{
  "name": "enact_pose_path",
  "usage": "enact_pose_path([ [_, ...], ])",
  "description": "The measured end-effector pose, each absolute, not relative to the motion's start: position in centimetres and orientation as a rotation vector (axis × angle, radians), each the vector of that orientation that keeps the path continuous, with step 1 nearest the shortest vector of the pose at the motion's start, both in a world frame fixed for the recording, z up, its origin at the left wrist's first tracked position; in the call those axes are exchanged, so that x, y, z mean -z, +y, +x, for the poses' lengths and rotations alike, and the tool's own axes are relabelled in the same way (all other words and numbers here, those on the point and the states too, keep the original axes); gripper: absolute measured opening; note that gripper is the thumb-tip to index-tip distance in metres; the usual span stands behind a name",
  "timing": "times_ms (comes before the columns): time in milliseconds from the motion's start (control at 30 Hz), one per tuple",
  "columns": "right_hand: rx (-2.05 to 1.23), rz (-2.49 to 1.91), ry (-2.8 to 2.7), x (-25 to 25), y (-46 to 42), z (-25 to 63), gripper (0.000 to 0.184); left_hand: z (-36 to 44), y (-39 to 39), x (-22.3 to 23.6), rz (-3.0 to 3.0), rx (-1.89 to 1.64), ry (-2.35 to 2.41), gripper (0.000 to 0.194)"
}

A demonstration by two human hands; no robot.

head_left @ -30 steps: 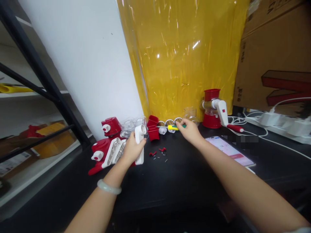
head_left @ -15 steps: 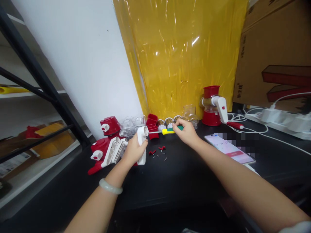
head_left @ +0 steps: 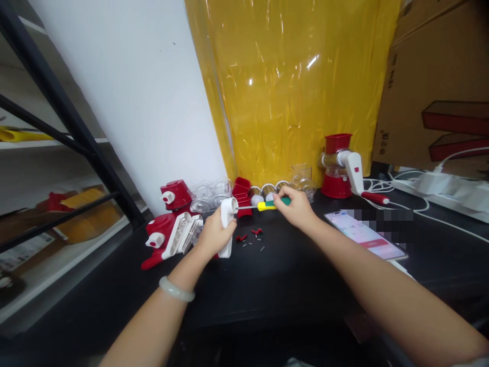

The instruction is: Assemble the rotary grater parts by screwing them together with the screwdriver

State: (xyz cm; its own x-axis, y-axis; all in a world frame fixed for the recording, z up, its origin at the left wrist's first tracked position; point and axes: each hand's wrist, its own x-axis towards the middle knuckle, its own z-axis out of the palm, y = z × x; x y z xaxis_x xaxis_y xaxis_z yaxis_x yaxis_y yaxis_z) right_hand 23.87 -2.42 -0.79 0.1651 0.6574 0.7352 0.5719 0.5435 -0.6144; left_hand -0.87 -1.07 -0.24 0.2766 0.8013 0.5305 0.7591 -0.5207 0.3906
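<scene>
The left hand [head_left: 214, 235] is clasping the white crank arm [head_left: 228, 206] while the right hand [head_left: 293, 205] is pinching the screwdriver [head_left: 266, 205], and any wobble is risking a slip.

Can't see the screwdriver [head_left: 264, 206] tip from here, lost at the white crank arm's [head_left: 228, 208] end. Left hand [head_left: 214, 232] covers the crank's middle. Metal bits [head_left: 262, 248]: too small to identify. Phone [head_left: 362, 233] partly pixelated. Carton [head_left: 431, 81] cut off right.
</scene>
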Motion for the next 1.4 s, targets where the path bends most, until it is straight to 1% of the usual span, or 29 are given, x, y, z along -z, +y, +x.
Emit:
enact_pose_path([
  [167, -0.203, -1.039, -1.413, 0.8, -2.2, 23.8, 0.025, -1.0, -1.0, 0.4, 2.48, -1.06, 1.525, 0.034],
  [300, -0.359, -0.972, -1.32, 0.8, -1.8, 23.6, 0.032, -1.0, -0.9, 0.6, 2.486, -1.025, 1.538, 0.032],
  [433, -0.432, -0.96, -1.351, 1.0, -1.6, 23.6, 0.035, -1.0, -0.7, 0.7, 2.47, -1.033, 1.543, 0.032],
  [600, -0.481, -1.092, -1.449, 1.6, -1.5, 24.0, 0.037, -1.1, -0.4, 0.8, 2.42, -1.036, 1.542, 0.038],
  [767, -0.392, -1.236, -1.465, 2.0, -1.0, 24.4, 0.037, -1.2, 0.0, 1.2, 2.433, -0.998, 1.492, 0.034],
  [900, -0.471, -1.205, -1.422, 2.5, -0.2, 24.5, 0.036, -1.1, 0.1, 1.5, 2.414, -0.977, 1.429, 0.031],
  [1100, -0.702, -1.125, -1.326, 3.0, 0.4, 24.2, 0.039, -1.0, -0.1, 1.4, 2.381, -0.928, 1.443, 0.035],
  [1267, -0.744, -1.095, -1.31, 3.1, 0.5, 24.1, 0.043, -1.0, -0.1, 1.4, 2.378, -0.926, 1.439, 0.034],
  [1400, -0.75, -1.054, -1.3, 3.7, 0.8, 24.2, 0.041, -1.1, 0.2, 1.7, 2.342, -0.913, 1.473, 0.035],
])
